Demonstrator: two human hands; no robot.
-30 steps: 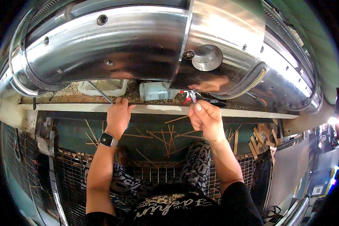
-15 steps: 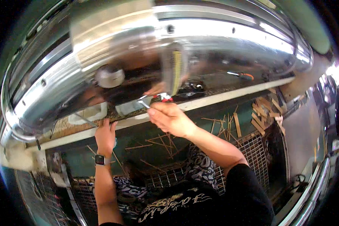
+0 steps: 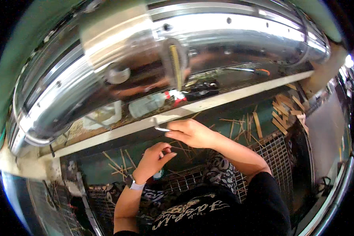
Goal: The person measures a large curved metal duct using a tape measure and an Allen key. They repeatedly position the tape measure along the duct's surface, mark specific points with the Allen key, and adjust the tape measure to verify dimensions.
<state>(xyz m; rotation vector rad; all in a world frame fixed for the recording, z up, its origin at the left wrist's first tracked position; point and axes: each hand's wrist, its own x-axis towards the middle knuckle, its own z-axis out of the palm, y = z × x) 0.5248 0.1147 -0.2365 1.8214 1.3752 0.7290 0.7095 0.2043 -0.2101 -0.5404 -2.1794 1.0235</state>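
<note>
My right hand (image 3: 188, 133) is closed round a small bent metal bar that looks like a hex key (image 3: 159, 126), its short end turned up in front of the pale ledge (image 3: 200, 105). To its lower left, my left hand (image 3: 151, 160) has curled fingers with the thumb brought toward them. Whatever those fingers may hold is hidden or too small to name. A watch (image 3: 135, 183) sits on the left wrist. Just beyond the ledge lies a clear spray bottle (image 3: 145, 105) with a red and white head, beside a translucent plastic container (image 3: 103, 117).
A large shiny metal cylinder (image 3: 224, 39) spans the far side, with a ribbed yellow-striped part (image 3: 176, 67) on its face. An orange-handled screwdriver (image 3: 261, 72) lies under it. Wood strips (image 3: 283, 111) and thin sticks lie below the ledge, near a metal grid (image 3: 269, 157).
My left hand has left the ledge and come right and nearer, its fingers now curled. My right hand has drawn back from the spray bottle with the hex key. The view has shifted slightly.
</note>
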